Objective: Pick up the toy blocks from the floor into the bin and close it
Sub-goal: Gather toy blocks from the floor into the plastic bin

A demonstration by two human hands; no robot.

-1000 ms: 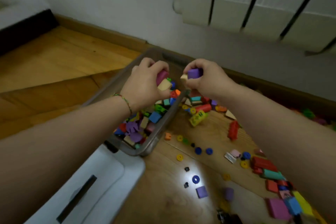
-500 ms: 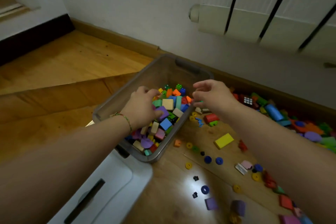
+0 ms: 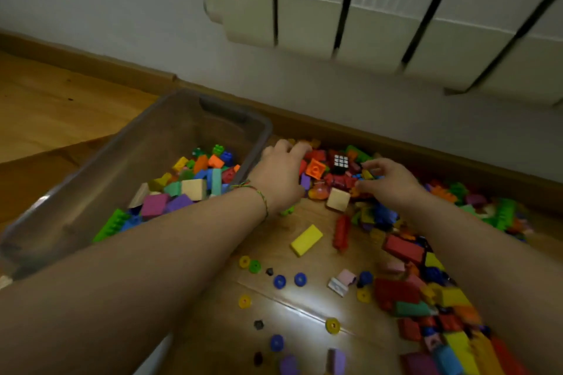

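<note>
Now our left hand (image 3: 280, 175) and right hand (image 3: 388, 184) curl over the toy blocks (image 3: 315, 168) just right of the bin (image 3: 262, 126); whether they grip, we cannot tell. We should press inward together, then lift over its rim.

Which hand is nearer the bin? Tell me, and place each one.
Left. The left hand lies just beside the bin, at its right wall; the right hand is farther right, over the blocks on the floor.
</note>
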